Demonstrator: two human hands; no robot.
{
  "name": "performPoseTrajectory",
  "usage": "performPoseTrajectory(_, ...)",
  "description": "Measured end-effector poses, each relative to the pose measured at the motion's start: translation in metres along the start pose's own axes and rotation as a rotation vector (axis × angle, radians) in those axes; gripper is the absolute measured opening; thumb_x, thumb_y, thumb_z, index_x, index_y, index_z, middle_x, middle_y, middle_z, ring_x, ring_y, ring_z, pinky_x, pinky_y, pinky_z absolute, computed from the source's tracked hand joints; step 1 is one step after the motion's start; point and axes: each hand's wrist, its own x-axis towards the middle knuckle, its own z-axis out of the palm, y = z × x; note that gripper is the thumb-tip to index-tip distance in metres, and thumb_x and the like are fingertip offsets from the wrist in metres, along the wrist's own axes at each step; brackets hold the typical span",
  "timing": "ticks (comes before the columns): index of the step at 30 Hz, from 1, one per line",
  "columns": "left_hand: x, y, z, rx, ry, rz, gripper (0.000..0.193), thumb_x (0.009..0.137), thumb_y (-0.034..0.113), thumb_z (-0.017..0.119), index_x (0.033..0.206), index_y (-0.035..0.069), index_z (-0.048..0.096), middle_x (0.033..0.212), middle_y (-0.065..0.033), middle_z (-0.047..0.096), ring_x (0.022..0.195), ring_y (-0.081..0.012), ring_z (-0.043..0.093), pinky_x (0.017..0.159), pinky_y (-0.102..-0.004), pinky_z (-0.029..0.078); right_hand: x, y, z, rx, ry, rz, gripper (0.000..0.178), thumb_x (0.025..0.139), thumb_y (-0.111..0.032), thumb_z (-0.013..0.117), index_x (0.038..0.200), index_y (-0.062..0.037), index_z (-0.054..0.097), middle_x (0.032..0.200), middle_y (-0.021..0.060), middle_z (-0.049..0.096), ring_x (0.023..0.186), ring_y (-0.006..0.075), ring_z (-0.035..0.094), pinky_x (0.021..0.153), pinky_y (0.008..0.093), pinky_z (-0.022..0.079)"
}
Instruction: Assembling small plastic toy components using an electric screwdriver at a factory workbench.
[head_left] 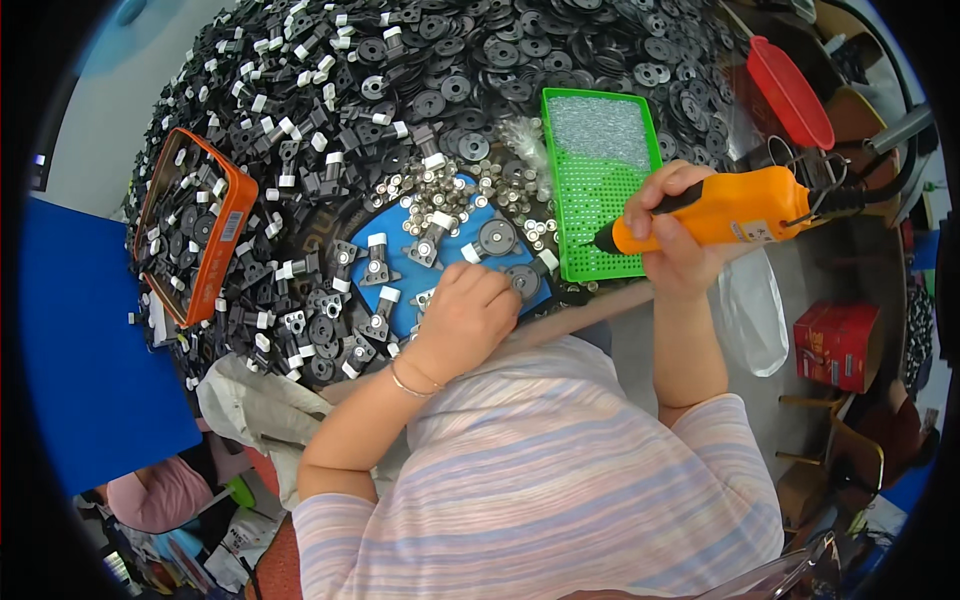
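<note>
In my right hand point(672, 225) is an orange electric screwdriver point(745, 200), held nearly level with its black nose pointing left. The nose is over the lower part of a green perforated tray point(600, 215), whose far end holds many small silvery screws point(600, 130). My left hand point(468, 312) is closed low over the near edge of a blue mat point(410, 300), its fingertips hidden beneath it. Beside its fingers lies a black round part with a white tab point(523, 280). Several similar black parts with white tabs point(378, 260) lie on the mat.
Small silvery round pieces point(440, 195) are heaped behind the mat. Large piles of black discs point(500, 50) and tabbed black parts point(290, 90) cover the table beyond. An orange-rimmed bin point(225, 240) stands left; a red tray point(790, 92) lies far right. A cable trails from the screwdriver.
</note>
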Motion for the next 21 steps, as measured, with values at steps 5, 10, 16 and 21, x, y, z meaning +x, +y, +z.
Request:
performPoseTrajectory(5,0.017,0.017,0.013,-0.044,0.111,-0.134,0.017,0.058,0.008,0.07,0.067,0.007,0.055,0.094,-0.0065,0.054,0.091,-0.0245,0.05,0.079,-0.0385,0.034,-0.004,0.001,0.003,0.0,-0.006,-0.003,0.03,0.069,0.01,0.059,0.096,0.0005,0.047,0.083,0.0127,0.053,0.063,0.0158,0.053,0.056,0.0253,0.047)
performPoseTrajectory(10,0.02,0.014,0.013,-0.057,0.04,-0.241,0.031,0.059,0.016,0.073,0.083,0.006,0.056,0.101,-0.0074,0.052,0.099,-0.0251,0.047,0.087,-0.0408,0.029,-0.006,-0.003,0.001,-0.01,0.006,-0.001,0.031,0.069,0.01,0.059,0.096,0.0004,0.047,0.083,0.0128,0.053,0.063,0.0156,0.053,0.057,0.0251,0.047)
performPoseTrajectory(16,0.015,0.005,0.0,-0.074,-0.038,-0.323,0.054,0.054,0.024,0.076,0.102,0.009,0.056,0.116,-0.0102,0.045,0.112,-0.0283,0.038,0.094,-0.0464,0.02,-0.008,-0.006,-0.001,-0.016,0.053,0.003,0.031,0.069,0.01,0.059,0.096,0.0005,0.047,0.083,0.0134,0.054,0.063,0.0157,0.054,0.057,0.0251,0.046)
performPoseTrajectory(21,0.022,0.002,0.003,-0.05,-0.048,-0.313,0.05,0.057,0.024,0.074,0.102,0.008,0.059,0.129,-0.0151,0.038,0.122,-0.033,0.029,0.099,-0.0518,0.013,-0.008,-0.005,-0.001,-0.02,0.014,0.013,0.03,0.069,0.009,0.059,0.095,0.0015,0.047,0.083,0.0131,0.054,0.063,0.0152,0.054,0.056,0.0247,0.046)
